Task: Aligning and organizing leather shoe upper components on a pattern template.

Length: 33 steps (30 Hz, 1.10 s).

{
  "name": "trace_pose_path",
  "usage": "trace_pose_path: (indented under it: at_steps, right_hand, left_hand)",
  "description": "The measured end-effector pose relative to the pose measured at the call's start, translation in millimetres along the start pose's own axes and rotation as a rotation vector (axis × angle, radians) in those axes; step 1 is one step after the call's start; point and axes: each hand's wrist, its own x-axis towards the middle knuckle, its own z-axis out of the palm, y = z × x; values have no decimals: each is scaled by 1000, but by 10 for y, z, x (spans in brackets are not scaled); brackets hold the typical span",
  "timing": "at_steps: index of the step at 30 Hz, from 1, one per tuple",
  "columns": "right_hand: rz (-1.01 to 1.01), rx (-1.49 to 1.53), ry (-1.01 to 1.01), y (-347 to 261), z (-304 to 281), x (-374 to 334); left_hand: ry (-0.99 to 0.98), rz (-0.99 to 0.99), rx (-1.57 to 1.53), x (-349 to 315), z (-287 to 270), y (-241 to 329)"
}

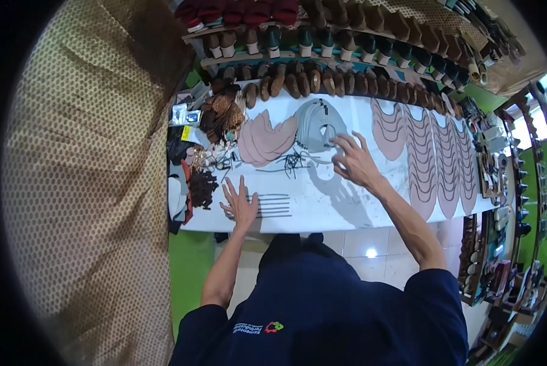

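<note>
My left hand (241, 206) rests on the white table near its front edge, fingers spread. It lies at the left end of several thin dark strips (274, 206) laid side by side. My right hand (357, 161) is raised over the table, fingers apart and slightly bent, and casts a shadow below. I see nothing held in it. Just beyond its fingertips lies a stack of grey curved pieces (312, 122) with small black bits on top. Left of that is a fanned pile of pinkish curved pieces (266, 145). Tangled dark strip scraps (293, 162) sit between the piles and the strips.
Overlapping rows of pinkish U-shaped pieces with dark edges (421, 161) cover the table's right side. Brown bundles (219, 117) and a dark heap of small pieces (202, 188) crowd the left end. Shoe shelves (322, 55) stand behind; a patterned curtain (96, 183) hangs left.
</note>
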Motion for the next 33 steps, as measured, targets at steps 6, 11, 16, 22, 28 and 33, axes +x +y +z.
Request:
trace_pose_path:
  at_steps: [6,11,16,22,28,33]
  right_hand:
    - [-1,90,-56,-462,695,-1240]
    - [102,106,-101,-648,1055,-1732]
    - [257,170,-93,-798,1082,-1759]
    - [419,277,54,-965,1210,-1241]
    - [393,315,68,-1278,1487,-379]
    - [318,269,99,-1455,1711,183]
  left_hand:
    - [0,-59,46,-439,-3,-121]
    - [-16,-73,79,-639,-8,-133]
    - [-15,-91,60,-677,-4,-217]
    - [77,-51,48,-478,-57,-325]
    - [5,99,43,-198,-88,-362]
    - [-52,168,7,8,-79,-354]
